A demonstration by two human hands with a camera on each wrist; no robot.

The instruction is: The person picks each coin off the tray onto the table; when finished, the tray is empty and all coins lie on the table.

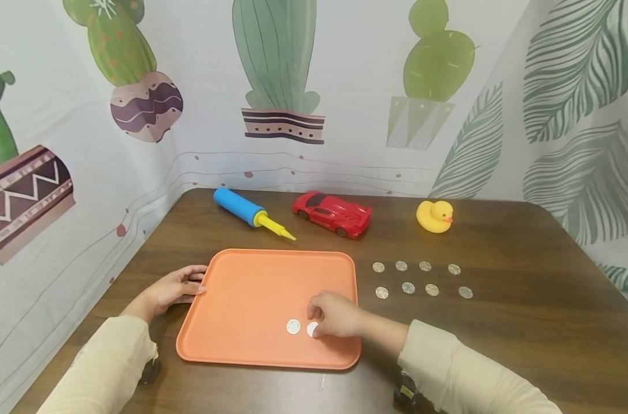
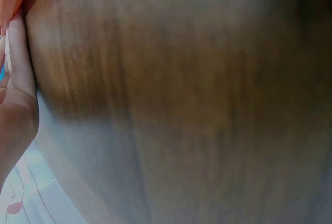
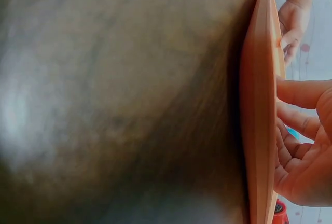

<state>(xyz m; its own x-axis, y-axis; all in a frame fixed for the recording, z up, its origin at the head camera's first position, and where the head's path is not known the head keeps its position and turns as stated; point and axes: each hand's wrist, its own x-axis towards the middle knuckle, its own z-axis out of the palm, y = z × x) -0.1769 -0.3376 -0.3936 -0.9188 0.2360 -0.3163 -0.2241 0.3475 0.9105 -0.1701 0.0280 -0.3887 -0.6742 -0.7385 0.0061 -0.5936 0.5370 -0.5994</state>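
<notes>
An orange tray [image 1: 251, 287] lies on the wooden table. On its lower right part are two silver coins, the left one [image 1: 293, 326] lying flat. My right hand [image 1: 336, 315] is over the tray, thumb and forefinger bent around the right coin [image 1: 311, 329], with the thumb tip at its edge. From the right wrist view, the right hand's fingertips are partly hidden behind the tray's rim. My left hand [image 1: 175, 289] rests at the tray's left edge, thumb on the rim and fingers fairly straight; in the left wrist view, the same hand [image 2: 18, 68] shows only at the far left.
Right of the tray, several coins [image 1: 408, 288] lie in two rows. Behind it stand a blue hand pump [image 1: 237, 206] with a yellow nozzle, a red toy car [image 1: 331, 214] and a yellow rubber duck [image 1: 435, 217]. A cactus-print cloth [image 1: 355, 138] hangs behind the table.
</notes>
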